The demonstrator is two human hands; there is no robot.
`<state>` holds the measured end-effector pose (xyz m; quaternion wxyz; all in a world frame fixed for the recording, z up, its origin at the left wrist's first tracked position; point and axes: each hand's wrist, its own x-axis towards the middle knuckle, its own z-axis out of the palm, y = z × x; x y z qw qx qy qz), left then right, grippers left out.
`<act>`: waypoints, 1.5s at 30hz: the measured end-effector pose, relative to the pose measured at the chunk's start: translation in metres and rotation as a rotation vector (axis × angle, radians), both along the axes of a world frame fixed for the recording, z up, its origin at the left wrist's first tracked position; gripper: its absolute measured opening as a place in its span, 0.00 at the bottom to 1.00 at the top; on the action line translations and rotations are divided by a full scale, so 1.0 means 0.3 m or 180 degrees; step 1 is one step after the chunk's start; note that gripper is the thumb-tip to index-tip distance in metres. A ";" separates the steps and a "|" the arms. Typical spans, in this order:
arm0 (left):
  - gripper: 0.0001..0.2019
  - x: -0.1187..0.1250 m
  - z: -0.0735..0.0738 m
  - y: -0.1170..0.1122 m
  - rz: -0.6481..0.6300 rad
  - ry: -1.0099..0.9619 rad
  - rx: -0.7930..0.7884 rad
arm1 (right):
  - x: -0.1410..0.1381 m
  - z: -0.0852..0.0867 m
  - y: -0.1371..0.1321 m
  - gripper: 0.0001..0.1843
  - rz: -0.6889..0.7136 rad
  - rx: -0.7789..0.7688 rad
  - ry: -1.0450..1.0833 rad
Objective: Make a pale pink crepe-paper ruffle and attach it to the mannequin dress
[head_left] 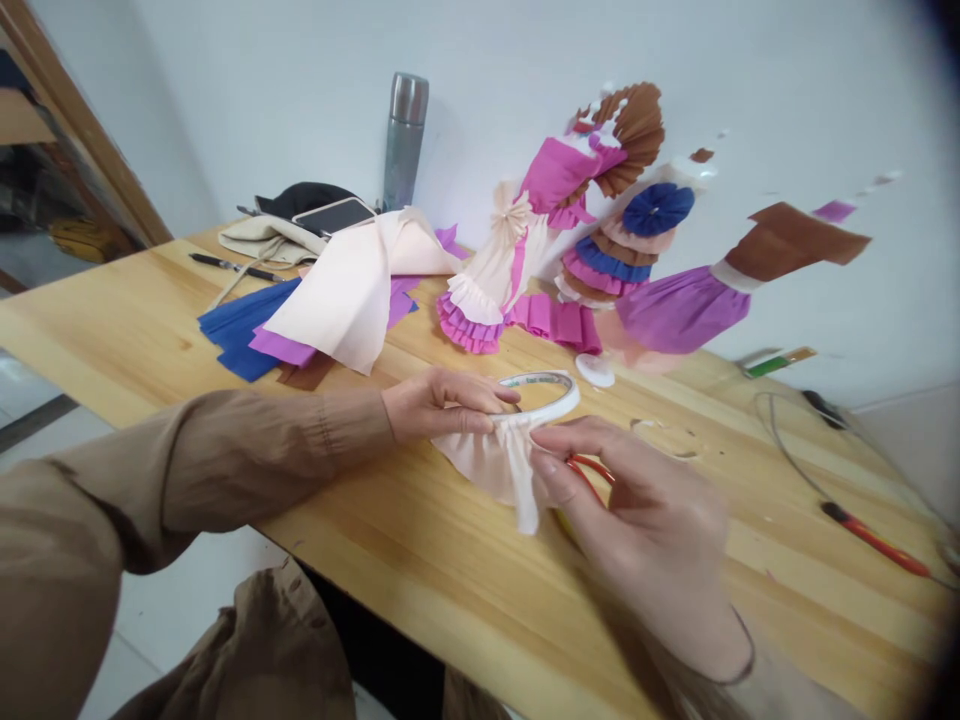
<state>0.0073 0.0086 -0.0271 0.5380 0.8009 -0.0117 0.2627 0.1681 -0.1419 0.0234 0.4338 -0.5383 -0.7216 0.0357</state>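
A pale cream piece of crepe paper (472,455), gathered along its upper edge, lies in front of me. My left hand (454,400) presses its gathered edge between thumb and fingers, right beside a roll of white tape (559,405). A white strip (525,490) hangs down over the paper. The fingertips of my right hand (645,510) are pinched at the paper's right side, by that strip. Scissors with red-orange handles (596,467) show partly behind the right hand, which hides the rest of them.
Crepe paper sheets (337,290), a phone (335,216) and a pen (236,267) lie at the back left, near a flask (406,140). Dress-like paper figures (517,250) stand along the wall. At right lies a red-and-black tool (876,540) with a cord.
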 end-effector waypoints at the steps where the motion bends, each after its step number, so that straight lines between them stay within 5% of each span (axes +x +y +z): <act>1: 0.20 0.003 0.000 -0.001 -0.0087 0.0004 -0.0139 | -0.009 0.003 -0.005 0.09 0.0045 0.0097 -0.0153; 8: 0.22 0.012 -0.001 -0.007 -0.0400 -0.0047 -0.0508 | -0.031 0.014 -0.021 0.22 0.0231 0.0535 -0.0862; 17: 0.24 0.009 0.005 -0.009 -0.0302 0.0016 -0.0426 | -0.013 0.012 -0.030 0.24 0.0353 0.0415 -0.0588; 23: 0.19 0.006 0.009 -0.006 -0.0161 -0.0038 -0.0178 | 0.087 0.015 0.004 0.15 -0.0457 0.0240 0.0145; 31: 0.19 -0.018 0.047 -0.016 -0.0209 0.0130 0.0018 | 0.134 -0.005 0.107 0.13 0.0535 -0.0953 0.0454; 38: 0.15 0.001 0.028 0.033 -0.0083 -0.0086 0.0399 | 0.147 0.013 0.100 0.10 0.0733 -0.0712 0.0440; 45: 0.27 -0.034 0.038 0.085 0.0203 0.0106 0.0379 | 0.149 0.014 0.096 0.08 0.0629 -0.0617 0.0233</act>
